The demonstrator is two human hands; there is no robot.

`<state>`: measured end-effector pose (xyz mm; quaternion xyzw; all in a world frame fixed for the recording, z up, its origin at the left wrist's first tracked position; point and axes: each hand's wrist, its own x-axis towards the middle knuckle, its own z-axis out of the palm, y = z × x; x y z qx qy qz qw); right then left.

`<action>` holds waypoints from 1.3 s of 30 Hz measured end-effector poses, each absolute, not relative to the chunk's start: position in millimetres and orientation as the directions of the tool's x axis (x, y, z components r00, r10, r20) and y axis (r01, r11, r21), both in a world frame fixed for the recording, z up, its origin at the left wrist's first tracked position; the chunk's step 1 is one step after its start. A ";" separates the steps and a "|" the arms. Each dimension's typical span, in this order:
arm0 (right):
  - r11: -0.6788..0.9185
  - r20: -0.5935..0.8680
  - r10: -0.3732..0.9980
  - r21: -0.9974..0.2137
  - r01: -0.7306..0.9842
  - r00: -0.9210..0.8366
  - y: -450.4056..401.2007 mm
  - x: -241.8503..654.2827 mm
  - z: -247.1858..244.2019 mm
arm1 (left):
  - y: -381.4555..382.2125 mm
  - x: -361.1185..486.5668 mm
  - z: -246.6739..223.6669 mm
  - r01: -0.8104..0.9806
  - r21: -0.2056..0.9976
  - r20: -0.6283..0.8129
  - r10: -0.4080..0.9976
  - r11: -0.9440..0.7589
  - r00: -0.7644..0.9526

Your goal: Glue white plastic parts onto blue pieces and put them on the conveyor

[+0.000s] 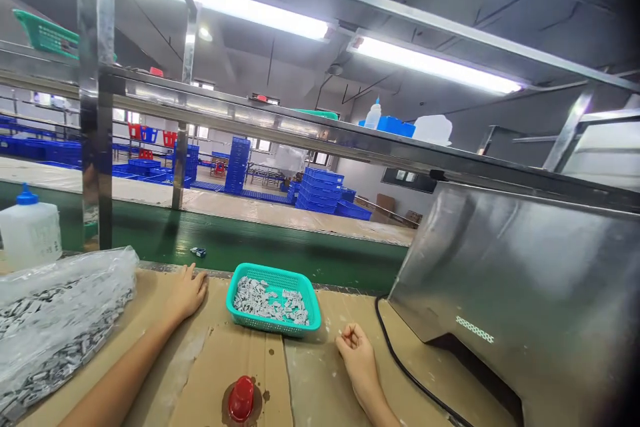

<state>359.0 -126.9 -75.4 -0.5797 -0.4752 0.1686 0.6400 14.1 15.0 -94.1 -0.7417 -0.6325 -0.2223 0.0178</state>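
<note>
My left hand rests palm down near the far edge of the worktop, fingers loosely stretched and nothing visible in them. Just beyond its fingertips, a small dark-and-white part lies on the green conveyor belt. My right hand is curled above the cardboard-covered surface, thumb and fingers brought together; whether anything small is between them is hidden. Between the hands stands a turquoise plastic basket with many small grey parts inside. Closer to me, a red cup-like object sits in a wet patch on cardboard.
A clear plastic bag of grey parts fills the left side, with a blue-capped white bottle behind it. On the right stands a metal housing, a black cable beside it. A metal shelf crosses overhead.
</note>
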 end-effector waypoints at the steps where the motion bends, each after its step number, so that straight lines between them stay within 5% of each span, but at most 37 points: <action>1: 0.285 0.425 0.770 -0.897 0.339 0.476 -124.0 357.8 -70.9 | 15.1 13.3 -95.2 0.944 0.257 0.355 0.929 -0.207 0.107; 9: 0.423 0.523 0.806 -0.836 0.349 0.277 -78.0 314.4 -24.4 | 19.8 8.9 -94.6 0.931 0.264 0.359 0.922 -0.250 0.146; 25: 0.383 0.428 0.881 -0.895 0.228 0.203 -54.7 301.3 -42.2 | 20.1 10.2 -92.7 0.904 0.352 0.355 0.928 -0.241 0.109; 33: 0.364 0.348 0.926 -0.925 -0.108 0.144 -64.5 287.8 -26.1 | 15.8 10.8 -89.4 0.825 0.500 0.388 0.920 -0.263 0.058; 39: 0.221 0.301 0.944 -0.884 -0.412 -0.138 -111.7 242.3 23.1 | -34.4 40.6 -7.0 0.581 0.655 0.588 0.809 -0.483 0.008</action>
